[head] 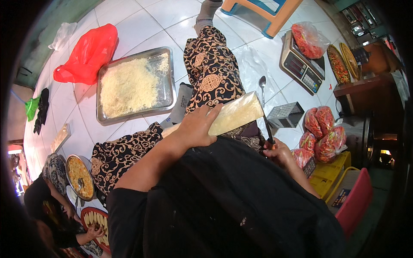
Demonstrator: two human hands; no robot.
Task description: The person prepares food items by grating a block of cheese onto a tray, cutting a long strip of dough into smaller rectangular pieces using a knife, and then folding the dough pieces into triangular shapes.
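Observation:
My left hand (pixel 199 125) is closed over a long pale-yellow block, apparently cheese (pixel 240 113), lying across my lap with plastic wrap on it. In my right hand (pixel 280 152) is a knife (pixel 267 125) with a dark and orange handle. Its blade stands upright along the block's right end; whether it touches or cuts in cannot be told. Just beyond the knife, a metal box grater (pixel 285 114) lies on its side on the floor. A long-handled spoon (pixel 262 83) rests near it on a clear plastic sheet (pixel 250 63).
Ahead on the left, a metal tray (pixel 167 96) holds shredded cheese (pixel 129 88) beside a red plastic bag (pixel 93 54). Rightward are a digital scale (pixel 298 66), bagged chillies (pixel 329 142) and a plastic stool (pixel 274 19). At lower left, another person (pixel 48 206) handles rolls on a red tray (pixel 84 211).

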